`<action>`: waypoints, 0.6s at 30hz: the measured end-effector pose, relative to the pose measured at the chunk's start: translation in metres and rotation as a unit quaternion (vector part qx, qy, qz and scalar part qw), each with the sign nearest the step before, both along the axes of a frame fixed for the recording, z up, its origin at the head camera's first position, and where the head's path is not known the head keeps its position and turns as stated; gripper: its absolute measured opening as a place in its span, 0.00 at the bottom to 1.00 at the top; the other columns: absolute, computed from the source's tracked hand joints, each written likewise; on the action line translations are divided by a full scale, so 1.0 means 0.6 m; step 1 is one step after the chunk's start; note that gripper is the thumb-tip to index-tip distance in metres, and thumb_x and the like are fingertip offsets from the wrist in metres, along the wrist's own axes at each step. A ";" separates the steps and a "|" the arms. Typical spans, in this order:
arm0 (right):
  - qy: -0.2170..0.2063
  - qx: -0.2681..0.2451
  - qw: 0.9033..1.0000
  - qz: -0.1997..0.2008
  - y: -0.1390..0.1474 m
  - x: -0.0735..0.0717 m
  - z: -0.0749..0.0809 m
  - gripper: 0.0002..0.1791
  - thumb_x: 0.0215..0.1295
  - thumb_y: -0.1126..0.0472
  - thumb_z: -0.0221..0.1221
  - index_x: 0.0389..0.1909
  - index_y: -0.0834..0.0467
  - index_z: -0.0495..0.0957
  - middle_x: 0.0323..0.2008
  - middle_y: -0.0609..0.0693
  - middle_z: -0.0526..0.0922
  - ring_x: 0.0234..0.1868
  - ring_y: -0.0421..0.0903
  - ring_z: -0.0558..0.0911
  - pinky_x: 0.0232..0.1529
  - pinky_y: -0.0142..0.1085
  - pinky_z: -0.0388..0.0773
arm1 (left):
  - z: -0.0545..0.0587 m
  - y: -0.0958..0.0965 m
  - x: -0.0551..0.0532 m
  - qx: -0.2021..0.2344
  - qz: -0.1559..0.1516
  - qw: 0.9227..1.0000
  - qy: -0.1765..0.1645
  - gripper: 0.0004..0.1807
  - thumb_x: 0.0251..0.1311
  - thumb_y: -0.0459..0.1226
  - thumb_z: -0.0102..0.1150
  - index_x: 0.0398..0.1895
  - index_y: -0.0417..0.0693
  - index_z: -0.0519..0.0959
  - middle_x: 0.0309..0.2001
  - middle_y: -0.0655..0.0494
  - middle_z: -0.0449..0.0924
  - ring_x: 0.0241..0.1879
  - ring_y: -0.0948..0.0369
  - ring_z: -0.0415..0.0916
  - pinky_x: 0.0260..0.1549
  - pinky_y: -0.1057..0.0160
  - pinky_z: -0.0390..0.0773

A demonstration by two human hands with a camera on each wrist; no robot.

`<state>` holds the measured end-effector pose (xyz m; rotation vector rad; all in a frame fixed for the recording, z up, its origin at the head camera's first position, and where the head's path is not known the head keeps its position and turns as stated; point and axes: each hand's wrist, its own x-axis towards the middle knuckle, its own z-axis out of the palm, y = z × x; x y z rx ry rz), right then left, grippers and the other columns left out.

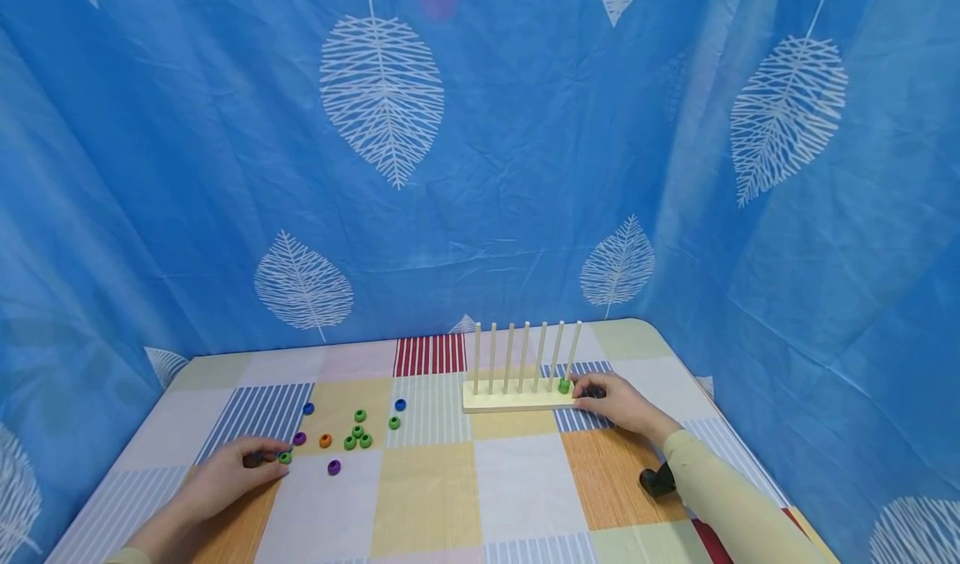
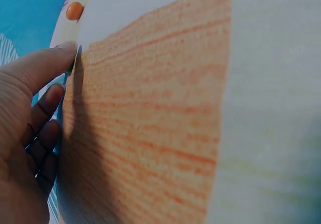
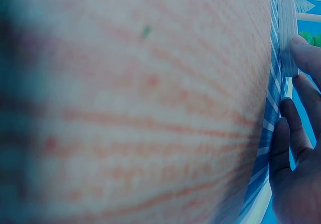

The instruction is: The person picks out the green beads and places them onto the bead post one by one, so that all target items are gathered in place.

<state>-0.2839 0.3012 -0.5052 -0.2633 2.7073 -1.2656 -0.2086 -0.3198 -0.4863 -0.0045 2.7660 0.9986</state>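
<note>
My left hand (image 1: 232, 474) is low on the left side of the table, its thumb and index finger pinching a green bead (image 1: 285, 457). In the left wrist view the thumb mostly hides that bead. A pale wooden peg rack (image 1: 498, 399) with a row of several upright rods stands toward the back right. My right hand (image 1: 621, 403) grips the right end of its base, thumb along the front side. Green beads (image 3: 311, 38) sit low on the rightmost rod, just beside the right thumb; the other rods are bare.
Loose beads lie right of my left hand: several green ones (image 1: 357, 431), an orange one (image 1: 326, 441), purple ones (image 1: 333, 467) and blue ones (image 1: 401, 405). A black object (image 1: 658, 481) is beside the right forearm. A blue leaf-print curtain (image 1: 480, 172) surrounds the patchwork tablecloth (image 1: 427, 497).
</note>
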 end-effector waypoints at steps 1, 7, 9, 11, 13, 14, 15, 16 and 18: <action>0.000 0.000 1.000 0.000 0.000 0.000 0.000 0.06 0.69 0.53 0.67 0.37 0.50 0.81 0.70 0.52 0.74 0.75 0.63 0.62 0.72 0.64 0.50 | 0.000 0.000 0.000 -0.001 -0.001 1.000 -0.001 0.23 0.61 0.48 0.72 0.55 0.45 0.85 0.44 0.53 0.78 0.47 0.51 0.71 0.49 0.45 0.72; 0.001 -0.006 1.000 0.003 0.000 0.001 0.003 0.05 0.69 0.55 0.67 0.37 0.50 0.81 0.70 0.53 0.74 0.75 0.63 0.62 0.72 0.63 0.50 | -0.001 0.000 0.000 -0.009 -0.004 1.000 -0.001 0.23 0.61 0.48 0.72 0.55 0.45 0.85 0.44 0.53 0.79 0.47 0.51 0.71 0.49 0.45 0.72; 0.001 -0.009 1.000 0.004 0.000 0.002 0.003 0.05 0.69 0.55 0.67 0.37 0.50 0.81 0.70 0.53 0.73 0.75 0.62 0.62 0.72 0.63 0.50 | -0.001 0.000 0.000 -0.012 -0.003 1.000 -0.002 0.24 0.61 0.49 0.72 0.55 0.44 0.85 0.44 0.54 0.79 0.46 0.51 0.71 0.49 0.45 0.72; 0.001 -0.010 1.000 0.005 0.000 0.002 0.003 0.04 0.69 0.55 0.67 0.37 0.50 0.81 0.70 0.53 0.73 0.75 0.62 0.62 0.72 0.63 0.50 | -0.001 0.000 0.000 -0.011 -0.001 1.000 -0.003 0.24 0.62 0.49 0.71 0.55 0.44 0.85 0.43 0.54 0.79 0.46 0.52 0.71 0.48 0.46 0.72; 0.000 -0.009 1.000 0.004 0.000 0.002 0.002 0.05 0.69 0.55 0.67 0.37 0.49 0.81 0.70 0.52 0.73 0.75 0.63 0.61 0.72 0.64 0.49 | -0.001 0.000 0.001 -0.008 0.002 1.000 -0.003 0.24 0.62 0.49 0.71 0.55 0.43 0.85 0.42 0.54 0.79 0.45 0.53 0.72 0.48 0.48 0.73; -0.001 -0.008 1.000 0.004 0.000 0.002 0.002 0.05 0.69 0.54 0.67 0.37 0.49 0.81 0.70 0.52 0.73 0.75 0.63 0.61 0.72 0.64 0.49 | -0.002 0.000 0.002 -0.005 0.003 1.000 -0.003 0.24 0.62 0.49 0.71 0.55 0.43 0.85 0.41 0.55 0.78 0.45 0.53 0.72 0.47 0.49 0.73; -0.001 -0.007 1.000 0.004 0.000 0.002 0.001 0.05 0.69 0.54 0.67 0.37 0.49 0.81 0.70 0.52 0.73 0.75 0.63 0.61 0.72 0.65 0.49 | -0.002 0.000 0.002 -0.001 0.005 1.000 -0.002 0.24 0.62 0.48 0.71 0.54 0.42 0.84 0.40 0.55 0.78 0.44 0.53 0.72 0.46 0.50 0.73; -0.001 -0.006 1.000 0.004 0.000 0.002 0.001 0.05 0.69 0.54 0.67 0.37 0.50 0.81 0.70 0.52 0.73 0.75 0.63 0.61 0.72 0.65 0.49 | -0.003 -0.001 0.002 0.001 0.006 1.000 -0.001 0.23 0.63 0.48 0.71 0.54 0.42 0.84 0.40 0.55 0.78 0.44 0.54 0.72 0.46 0.51 0.73; 0.000 -0.003 1.000 0.004 0.001 0.002 0.001 0.06 0.69 0.54 0.67 0.37 0.50 0.81 0.70 0.53 0.73 0.75 0.63 0.61 0.71 0.65 0.49 | -0.004 -0.001 0.003 0.005 0.008 1.000 0.001 0.23 0.63 0.48 0.70 0.53 0.41 0.84 0.40 0.55 0.78 0.43 0.54 0.73 0.46 0.52 0.74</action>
